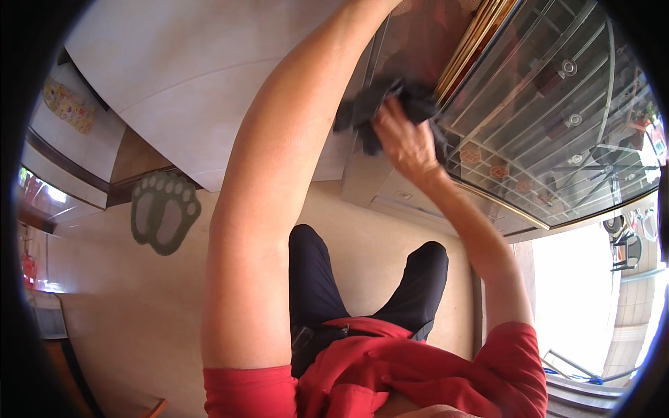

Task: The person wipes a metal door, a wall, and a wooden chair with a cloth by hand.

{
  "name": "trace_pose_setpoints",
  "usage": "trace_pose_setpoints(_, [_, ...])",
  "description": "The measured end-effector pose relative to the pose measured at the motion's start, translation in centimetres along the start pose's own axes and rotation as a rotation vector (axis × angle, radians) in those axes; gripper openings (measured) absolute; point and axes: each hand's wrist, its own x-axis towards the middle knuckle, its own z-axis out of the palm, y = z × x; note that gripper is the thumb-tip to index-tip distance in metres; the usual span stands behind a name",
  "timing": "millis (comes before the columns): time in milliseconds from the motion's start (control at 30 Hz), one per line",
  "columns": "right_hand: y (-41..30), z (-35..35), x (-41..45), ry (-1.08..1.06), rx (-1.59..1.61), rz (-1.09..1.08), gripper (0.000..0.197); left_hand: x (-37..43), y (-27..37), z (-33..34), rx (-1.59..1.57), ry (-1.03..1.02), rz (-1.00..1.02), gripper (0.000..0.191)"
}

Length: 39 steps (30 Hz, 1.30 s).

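Observation:
My right hand (407, 141) is on a bunched black cloth (371, 107), its fingers pressed into the folds. Hand and cloth are blurred. They lie over a glossy dark panel (418, 49) beside a gold-coloured trim strip (473, 44). To the right of the trim, a large dark glass pane (528, 99) shows bars and round shapes; whether these are reflections or lie behind the glass I cannot tell. My left arm reaches up past the top edge of the view, and the left hand is out of view.
A pale cabinet-like surface (188, 73) fills the upper left. On the beige floor (130, 324) lies a green foot-shaped mat (164, 214). Below the glass is a pale base unit (402, 204). At the right, a bright opening (569, 292) shows a dark chair (630, 251) outside.

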Motion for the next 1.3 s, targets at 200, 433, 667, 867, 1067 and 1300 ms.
trace_pose_setpoints(200, [-2.7,1.2,-3.7,-0.116,0.047,-0.084,0.04,-0.2,0.5,-0.5,0.086,-0.065,-0.074,0.066])
trace_pose_setpoints(433, [4.3,-5.4,5.6,0.426,0.027,0.26,0.038,0.0,0.6,-0.6,-0.02,-0.062,0.045,0.062])
trace_pose_setpoints(667, [1.3,-3.1,4.4,0.225,0.043,0.222,0.042,-0.1,1.2,-0.7,0.102,-0.078,-0.023,0.061])
trace_pose_setpoints(867, [-3.4,1.6,-2.5,-0.085,0.052,0.003,0.04,0.1,0.3,-0.3,0.076,-0.049,-0.023,0.062])
trace_pose_setpoints(1067, [2.0,-2.6,1.9,0.192,0.032,0.183,0.039,0.2,0.7,-0.7,0.035,-0.132,-0.095,0.064])
trace_pose_setpoints(1300, [4.3,-6.4,6.7,0.474,-0.045,0.361,0.043,0.1,0.0,-0.2,0.079,-0.002,0.021,0.066])
